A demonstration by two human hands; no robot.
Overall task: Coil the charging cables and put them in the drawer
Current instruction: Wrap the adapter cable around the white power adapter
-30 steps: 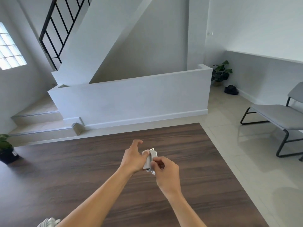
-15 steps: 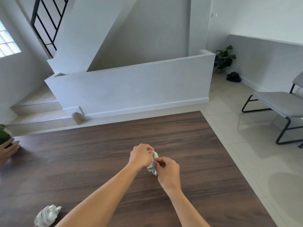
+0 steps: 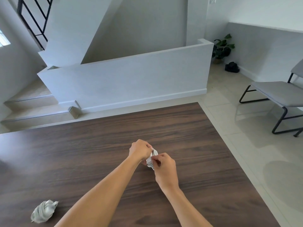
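- Spotted a white cable bundle [image 3: 43, 211] at the near-left of the tabletop [image 3: 82, 153], lying alone, well apart from both grips. Looked wound already, but too blurred to confirm a tucked end; judged liable to loosen if untucked.
- Found the left grip [image 3: 140, 151] clamped around the white charging cable coil [image 3: 152, 158], fingers curled over its left and upper side, above the middle of the tabletop.
- Judged the main risk here: loops springing open or sliding off one another upon any easing of that clamp before securing the loose end, springy cable being the cause.
- Found the coil wedged between the two grips, touching both and mostly hidden by them, with only a small white crescent showing.
- Found the right grip [image 3: 165, 167] pinched on the coil's right edge, thumb and forefinger closed on a strand or the free end; too small to tell which.
- Judged a second risk: pulling too hard with that pinch, dragging the winding out of the left clamp.
- Saw no drawer in view; judged the carry to it another chance for an unsecured coil to unravel.
- Noted a grey chair [image 3: 278, 94] on the floor at far right, well apart from everything.
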